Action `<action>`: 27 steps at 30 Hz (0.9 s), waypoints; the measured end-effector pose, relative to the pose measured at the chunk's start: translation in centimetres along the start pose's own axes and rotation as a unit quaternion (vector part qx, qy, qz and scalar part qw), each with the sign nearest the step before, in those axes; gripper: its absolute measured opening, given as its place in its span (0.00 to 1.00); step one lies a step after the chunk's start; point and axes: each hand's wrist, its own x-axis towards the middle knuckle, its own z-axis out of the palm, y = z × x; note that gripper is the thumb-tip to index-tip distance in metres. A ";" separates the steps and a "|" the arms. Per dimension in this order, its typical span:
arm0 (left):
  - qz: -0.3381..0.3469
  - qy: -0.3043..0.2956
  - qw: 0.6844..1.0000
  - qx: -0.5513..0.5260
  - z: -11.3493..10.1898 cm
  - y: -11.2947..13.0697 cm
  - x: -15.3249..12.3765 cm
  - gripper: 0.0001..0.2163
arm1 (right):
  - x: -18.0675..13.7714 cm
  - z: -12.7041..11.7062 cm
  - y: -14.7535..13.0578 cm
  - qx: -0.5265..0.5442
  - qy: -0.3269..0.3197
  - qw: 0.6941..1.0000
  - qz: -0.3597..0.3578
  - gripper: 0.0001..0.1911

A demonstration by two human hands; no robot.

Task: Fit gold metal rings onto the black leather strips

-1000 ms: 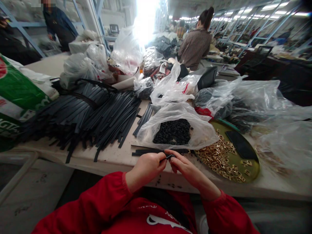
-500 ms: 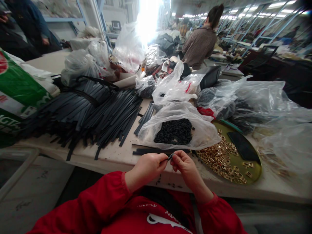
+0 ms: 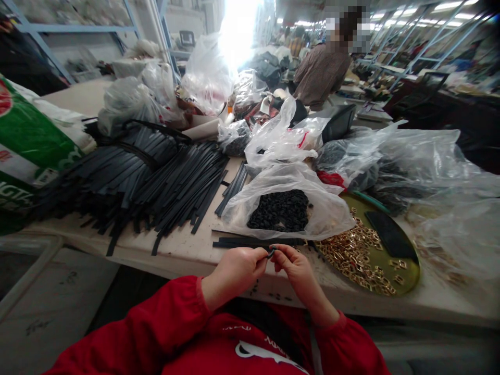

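Note:
Over the table's front edge, my left hand (image 3: 239,272) and my right hand (image 3: 292,263) meet fingertip to fingertip. Both are closed in a pinch on a small dark strip (image 3: 270,253), which looks bent into a loop; most of it is hidden by the fingers. Just behind the hands lie flat black strips (image 3: 238,242). Beyond them an open clear plastic bag (image 3: 332,216) holds many small black pieces (image 3: 279,209). To the right of my right hand, gold metal buckles (image 3: 351,255) are heaped on a round yellow-green tray (image 3: 410,271).
Large bundles of black strips (image 3: 156,177) cover the table's left side, beside a green and white sack (image 3: 35,130). Plastic bags (image 3: 414,156) crowd the back and right. A black flat piece (image 3: 390,234) lies on the tray. A person (image 3: 322,73) stands farther back.
My right fingertips have shifted slightly left and up at the strip, which now shows more of a curve. The left hand stays nearly still. A person at the far left has moved mostly out of view.

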 end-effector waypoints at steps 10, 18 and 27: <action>-0.063 0.013 0.994 -0.085 0.2 -0.4 0.1 0.11 | -0.3 0.3 0.2 0.191 0.005 0.978 0.080 0.15; -0.072 0.009 0.981 -0.179 0.7 -0.2 -0.1 0.12 | -0.3 0.1 -0.2 0.094 0.013 0.995 0.033 0.14; -0.051 -0.020 0.980 -0.193 0.5 -0.8 0.0 0.12 | -0.8 0.5 0.2 0.037 0.035 0.998 -0.037 0.15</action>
